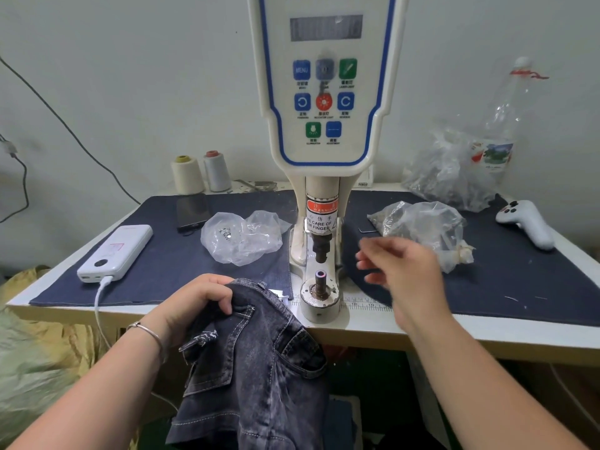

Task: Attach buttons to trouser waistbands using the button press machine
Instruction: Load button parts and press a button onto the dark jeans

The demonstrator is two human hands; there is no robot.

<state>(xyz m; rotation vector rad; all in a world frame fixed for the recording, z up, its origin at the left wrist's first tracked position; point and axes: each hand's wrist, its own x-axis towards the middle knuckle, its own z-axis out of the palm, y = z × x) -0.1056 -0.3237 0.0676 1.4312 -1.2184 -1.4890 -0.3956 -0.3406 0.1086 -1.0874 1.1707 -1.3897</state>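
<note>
Showing the loading stage at the button press machine point(324, 131), the head view looks down on a desk point(487, 332) covered with dark cloth. The left hand point(198, 300) grips the waistband end of a pair of dark washed trousers point(256, 368), fingers curled over the denim edge, holding it at the front lip of the desk; the rest of the garment hangs below the edge. The waistband lies just left of and slightly nearer the viewer than the lower die point(320, 280), a short upright post directly beneath the upper punch point(321, 246), with open space between the two. The right hand point(399, 267) hovers in the air to the right of the punch, fingers loosely spread and pointing left toward the die; motion blur prevents telling whether a button is held at the fingertips. Behind this hand sits a crumpled plastic bag point(425, 232), apparently of fasteners, and a second bag point(242, 237) lies left of the machine. Judged from this layout, the left hand is nearer the die, so the waistband would need to travel rightward and slightly away to sit over the post.
</note>
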